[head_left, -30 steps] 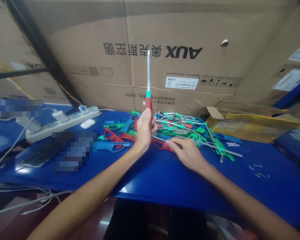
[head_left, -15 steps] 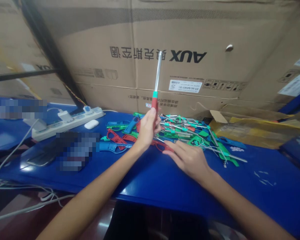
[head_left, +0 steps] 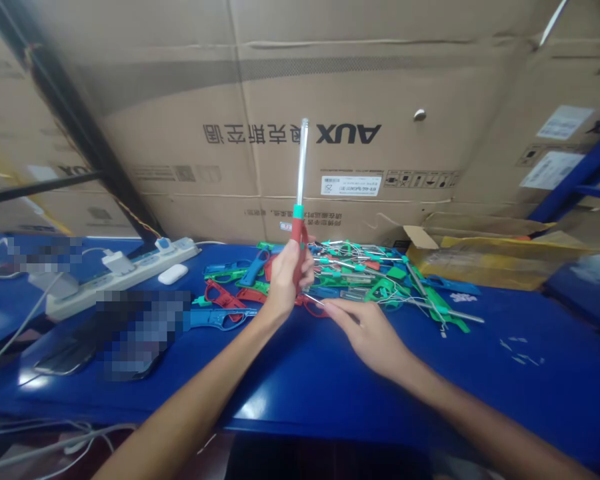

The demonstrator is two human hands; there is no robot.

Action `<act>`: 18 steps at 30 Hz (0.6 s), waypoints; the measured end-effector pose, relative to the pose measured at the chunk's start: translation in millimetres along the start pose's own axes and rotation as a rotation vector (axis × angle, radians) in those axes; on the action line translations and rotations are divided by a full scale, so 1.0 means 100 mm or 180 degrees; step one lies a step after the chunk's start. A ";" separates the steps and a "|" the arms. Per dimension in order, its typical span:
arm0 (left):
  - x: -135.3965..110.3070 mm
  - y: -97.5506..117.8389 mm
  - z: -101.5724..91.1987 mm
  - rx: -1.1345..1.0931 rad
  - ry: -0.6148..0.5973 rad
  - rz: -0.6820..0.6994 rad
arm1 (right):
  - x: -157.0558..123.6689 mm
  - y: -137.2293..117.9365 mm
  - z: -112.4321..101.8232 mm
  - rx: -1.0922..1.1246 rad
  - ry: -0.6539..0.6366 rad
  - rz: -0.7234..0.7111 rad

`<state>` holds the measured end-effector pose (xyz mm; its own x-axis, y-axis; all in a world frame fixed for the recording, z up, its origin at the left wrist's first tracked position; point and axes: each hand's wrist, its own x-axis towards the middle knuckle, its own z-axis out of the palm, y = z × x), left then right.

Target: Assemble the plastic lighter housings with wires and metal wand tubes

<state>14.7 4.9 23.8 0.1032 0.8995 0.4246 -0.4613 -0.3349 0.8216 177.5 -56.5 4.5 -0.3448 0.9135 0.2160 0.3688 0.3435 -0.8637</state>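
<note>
My left hand is closed around the red handle of a lighter-like tool, held upright with its long silver tube pointing up and a green collar above the grip. My right hand lies low on the blue table, fingers stretched toward a red plastic piece at the near edge of the pile and touching it. Behind both hands spreads a heap of red, green and blue plastic handles and metal tubes.
Large AUX cardboard boxes wall off the back. A white power strip with plugs, a small white case and a dark phone lie at the left. An open carton with yellow bags sits at the right. Cables hang off the front left edge.
The view tilted up and shifted slightly. The upright tool swayed right, then back nearly vertical. My right hand stayed at the pile's near edge, fingers on the red piece.
</note>
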 end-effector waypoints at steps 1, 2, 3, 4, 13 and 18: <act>-0.01 -0.01 0.00 0.0041 -0.0045 0.0001 | 0.01 -0.01 -0.01 0.0359 -0.0145 0.0325; -0.02 -0.02 0.00 0.0074 -0.0088 0.0012 | 0.02 -0.02 -0.03 0.0734 -0.0295 0.0629; -0.03 -0.03 -0.01 0.0101 -0.0123 0.0030 | 0.03 -0.01 -0.06 0.1103 -0.0441 0.0897; -0.04 -0.04 -0.01 0.0122 -0.0149 0.0054 | 0.04 0.00 -0.08 0.1446 -0.0560 0.1116; -0.02 -0.07 -0.01 0.0173 0.0032 0.0216 | 0.16 0.12 -0.14 0.2577 -0.1038 0.1662; 0.06 -0.11 -0.06 0.0017 0.0323 -0.0084 | 0.21 0.18 -0.21 0.1892 -0.1069 0.1023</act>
<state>15.1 15.9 14.7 0.0253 0.9317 0.3623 -0.4549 -0.3120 0.8341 195.1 -26.8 3.0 -0.5787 0.8005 -0.1563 0.0007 -0.1912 -0.9816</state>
